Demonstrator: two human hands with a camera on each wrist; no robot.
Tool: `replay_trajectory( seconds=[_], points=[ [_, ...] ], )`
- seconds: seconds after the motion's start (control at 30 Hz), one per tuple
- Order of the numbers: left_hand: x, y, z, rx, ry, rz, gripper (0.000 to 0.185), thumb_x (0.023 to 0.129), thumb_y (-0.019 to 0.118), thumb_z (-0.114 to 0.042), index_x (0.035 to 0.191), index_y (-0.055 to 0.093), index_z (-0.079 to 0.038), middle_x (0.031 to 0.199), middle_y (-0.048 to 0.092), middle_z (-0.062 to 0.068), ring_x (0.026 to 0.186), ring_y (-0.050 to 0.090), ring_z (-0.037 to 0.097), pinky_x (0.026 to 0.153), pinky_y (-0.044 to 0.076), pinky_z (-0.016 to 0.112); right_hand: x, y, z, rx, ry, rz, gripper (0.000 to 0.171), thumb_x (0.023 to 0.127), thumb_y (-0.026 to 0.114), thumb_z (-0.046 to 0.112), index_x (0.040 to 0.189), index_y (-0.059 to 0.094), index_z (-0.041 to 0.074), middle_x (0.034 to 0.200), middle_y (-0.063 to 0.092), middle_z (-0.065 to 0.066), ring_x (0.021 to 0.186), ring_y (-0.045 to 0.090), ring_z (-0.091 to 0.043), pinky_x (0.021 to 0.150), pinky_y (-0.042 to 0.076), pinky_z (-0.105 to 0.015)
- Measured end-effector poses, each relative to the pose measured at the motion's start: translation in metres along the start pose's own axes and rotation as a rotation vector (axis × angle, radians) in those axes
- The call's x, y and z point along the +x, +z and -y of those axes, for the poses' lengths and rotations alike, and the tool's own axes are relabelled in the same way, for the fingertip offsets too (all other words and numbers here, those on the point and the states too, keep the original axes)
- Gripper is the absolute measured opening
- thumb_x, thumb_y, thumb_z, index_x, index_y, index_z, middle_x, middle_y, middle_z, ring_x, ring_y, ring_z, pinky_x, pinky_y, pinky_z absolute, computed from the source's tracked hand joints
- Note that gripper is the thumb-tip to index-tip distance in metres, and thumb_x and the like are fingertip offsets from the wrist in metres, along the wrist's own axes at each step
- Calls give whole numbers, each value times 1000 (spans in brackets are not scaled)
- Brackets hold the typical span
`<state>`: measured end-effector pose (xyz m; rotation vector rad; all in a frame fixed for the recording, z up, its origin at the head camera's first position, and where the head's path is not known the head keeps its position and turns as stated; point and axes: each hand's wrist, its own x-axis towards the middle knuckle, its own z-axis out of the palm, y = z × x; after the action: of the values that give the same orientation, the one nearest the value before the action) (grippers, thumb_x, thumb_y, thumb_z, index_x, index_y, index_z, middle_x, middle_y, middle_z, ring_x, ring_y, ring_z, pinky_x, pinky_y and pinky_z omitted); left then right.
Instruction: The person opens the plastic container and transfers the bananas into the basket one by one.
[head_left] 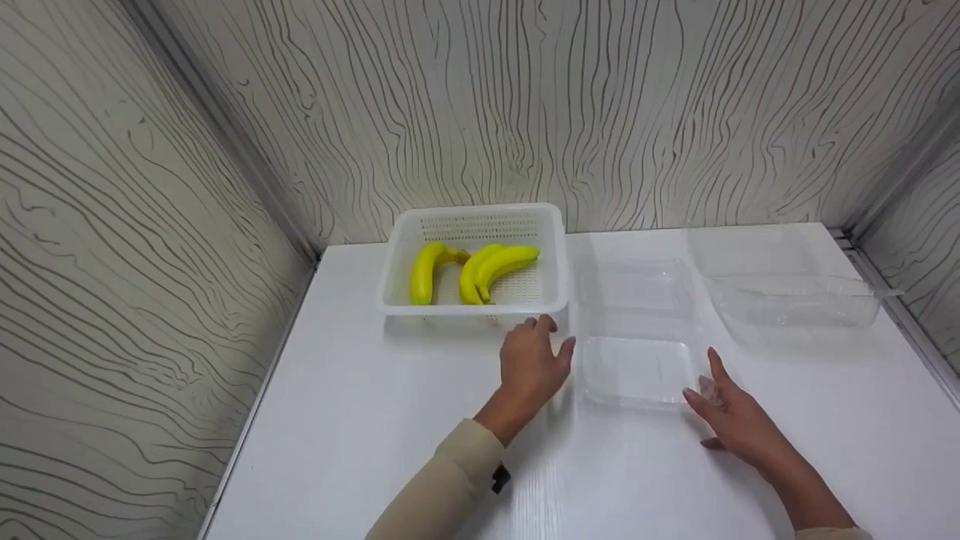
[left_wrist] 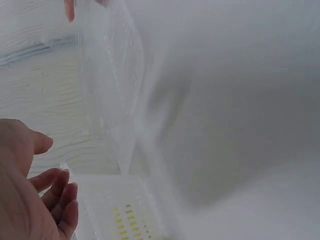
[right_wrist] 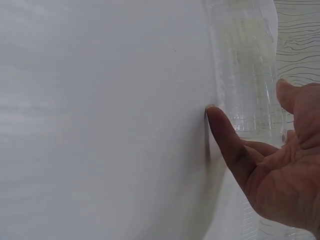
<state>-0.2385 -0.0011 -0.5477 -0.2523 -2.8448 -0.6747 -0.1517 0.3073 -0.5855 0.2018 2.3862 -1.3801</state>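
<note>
A white plastic basket [head_left: 480, 309] at the back left holds a banana [head_left: 424, 277] on its left side and a pair of bananas [head_left: 504, 264] lying together on its right. My left hand [head_left: 531, 367] hovers by the basket's front right corner, fingers loosely bent and holding nothing. An opened clear plastic clamshell box [head_left: 639, 371] lies right of the basket, one half behind the other. Beside its front right corner is my right hand [head_left: 742, 424], thumb and fingers spread. Whether that hand touches the box I cannot tell.
A second clear plastic box [head_left: 795, 304], its lid raised, stands at the back right of the white table [head_left: 322, 420]. Wood-grain patterned panels [head_left: 480, 105] enclose the table at the back and both sides.
</note>
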Motion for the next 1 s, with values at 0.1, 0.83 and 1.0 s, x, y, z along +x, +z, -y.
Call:
replay_trajectory(
  seconds=[0.1,0.83,1.0],
  points=[
    [-16,9,-6,-86,-59,147,60,96,75,-57,136,64,-13,117,74,5,101,70,19,91,61,33,3,0,1,-11,-9,-9,102,108,54,59,165,-27,35,175,1,-35,158,16,-61,84,67,-43],
    [-24,71,-21,-542,-191,185,58,102,72,-39,146,56,-4,113,68,5,91,62,8,87,55,29,37,-9,6,40,-87,-125,107,108,53,59,165,-29,23,171,13,-41,159,27,-55,104,59,-36],
    [-2,75,-29,-617,-308,165,59,101,73,-37,147,56,-4,121,70,11,116,67,23,106,55,42,60,-11,12,106,-59,-170,110,108,49,62,164,-32,13,173,16,-38,162,25,-50,103,58,-25]
  ],
)
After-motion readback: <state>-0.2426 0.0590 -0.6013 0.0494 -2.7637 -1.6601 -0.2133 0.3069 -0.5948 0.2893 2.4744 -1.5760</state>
